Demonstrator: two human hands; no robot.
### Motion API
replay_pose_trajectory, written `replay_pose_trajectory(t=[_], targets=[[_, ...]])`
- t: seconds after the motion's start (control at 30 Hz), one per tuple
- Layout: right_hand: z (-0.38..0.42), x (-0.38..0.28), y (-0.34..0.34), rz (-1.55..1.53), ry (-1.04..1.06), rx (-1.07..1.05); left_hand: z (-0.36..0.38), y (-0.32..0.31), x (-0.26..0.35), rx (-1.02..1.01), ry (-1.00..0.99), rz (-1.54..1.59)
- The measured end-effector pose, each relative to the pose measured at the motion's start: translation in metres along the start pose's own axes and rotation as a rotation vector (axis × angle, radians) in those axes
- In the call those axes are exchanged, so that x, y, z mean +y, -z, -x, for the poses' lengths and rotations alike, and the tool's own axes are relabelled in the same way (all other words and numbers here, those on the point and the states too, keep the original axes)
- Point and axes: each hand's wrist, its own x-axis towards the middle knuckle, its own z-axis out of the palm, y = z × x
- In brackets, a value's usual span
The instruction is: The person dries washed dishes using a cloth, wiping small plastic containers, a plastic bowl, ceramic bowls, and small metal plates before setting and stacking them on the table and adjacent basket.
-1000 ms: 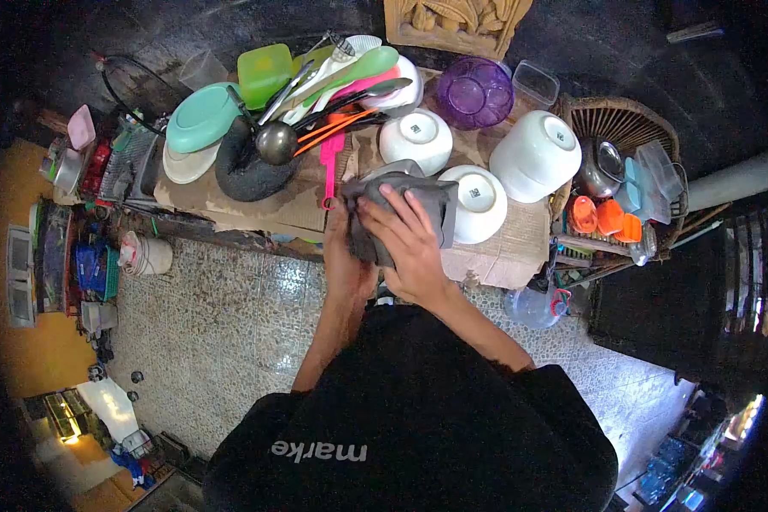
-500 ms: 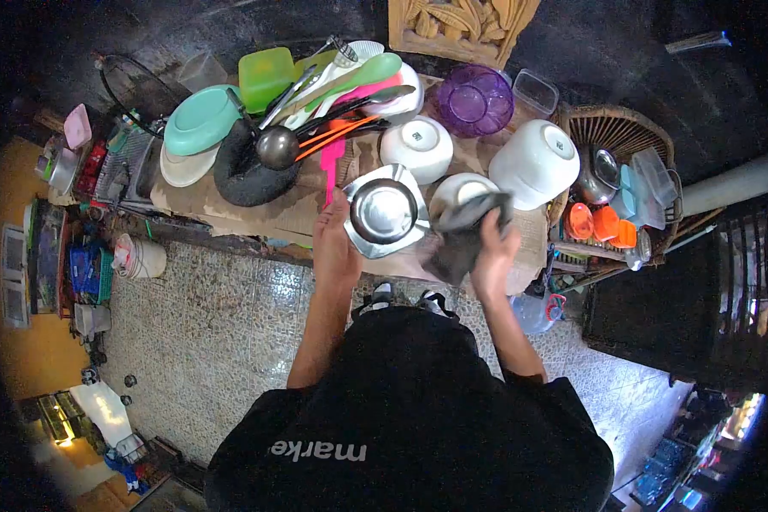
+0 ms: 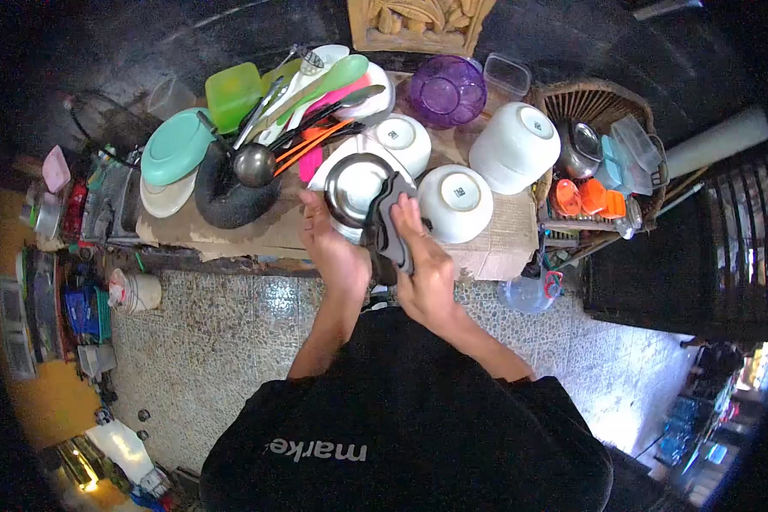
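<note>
A shiny metal dish [image 3: 356,186] with a square rim is held up over the front edge of the cardboard-covered table. My left hand [image 3: 334,247] grips its near left side, with the thumb along the rim. My right hand [image 3: 425,269] presses a dark grey cloth [image 3: 392,224] against the right side of the dish. White bowls lie upside down close by: one [image 3: 459,203] just right of the cloth, another [image 3: 404,141] behind the dish. Farther right stands a stack of white bowls [image 3: 516,149].
A metal ladle [image 3: 254,165] and several utensils lie on a dark round pot [image 3: 230,200] at the left, beside a teal lid [image 3: 177,145]. A purple glass bowl [image 3: 447,91] sits at the back. A wicker basket [image 3: 602,92] with containers stands at the right.
My right hand has brought the cloth left, from over the white bowl onto the metal dish. The dish is now tilted and turned. The camera view has shifted a little.
</note>
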Motion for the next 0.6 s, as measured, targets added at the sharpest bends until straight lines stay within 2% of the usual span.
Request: replay_pose_trajectory(t=[0.07,0.13,0.17,0.2,0.23,0.27,0.3,0.33,0.37,0.4,0.43,0.5,0.57,0.6], targets=[[0.006,-0.007,-0.004,-0.043,-0.035,0.014,-0.003,0.015,-0.017,-0.078,-0.022,-0.094],[0.012,-0.013,-0.004,-0.233,-0.144,-0.048,-0.008,0.013,-0.027,-0.104,-0.087,-0.244],[0.012,-0.014,-0.002,-0.328,-0.196,-0.078,-0.009,0.008,-0.027,-0.129,-0.072,-0.241],[0.011,-0.014,0.003,-0.318,-0.337,-0.074,-0.008,0.002,-0.026,-0.104,0.013,-0.149],[0.012,-0.008,0.006,-0.303,-0.342,-0.050,-0.008,-0.003,-0.025,-0.078,0.099,-0.057],[0.013,0.004,0.006,-0.585,-0.541,0.058,-0.023,0.025,-0.042,-0.144,0.078,-0.170],[0.014,0.012,0.010,-0.875,-0.731,0.175,-0.020,0.022,-0.045,-0.171,0.094,-0.167],[0.014,0.014,0.020,-1.118,-0.795,0.272,-0.015,0.020,-0.050,-0.210,0.115,-0.101],[0.016,0.021,0.030,-1.100,-0.772,0.348,-0.012,0.016,-0.054,-0.246,0.138,-0.034],[0.028,0.032,0.043,-1.383,-0.692,0.334,-0.012,0.012,-0.055,-0.342,0.113,-0.185],[0.039,0.040,0.058,-1.659,-0.590,0.310,-0.014,0.002,-0.055,-0.366,0.134,-0.185],[0.053,0.048,0.087,-1.662,-0.734,0.412,-0.019,-0.023,-0.055,-0.907,-0.252,-0.277],[0.064,0.060,0.115,-1.578,-0.804,0.452,-0.015,-0.039,-0.057,-1.010,-0.212,-0.331],[0.066,0.065,0.131,-1.524,-0.922,0.388,-0.013,-0.050,-0.061,-1.163,-0.318,-0.391]])
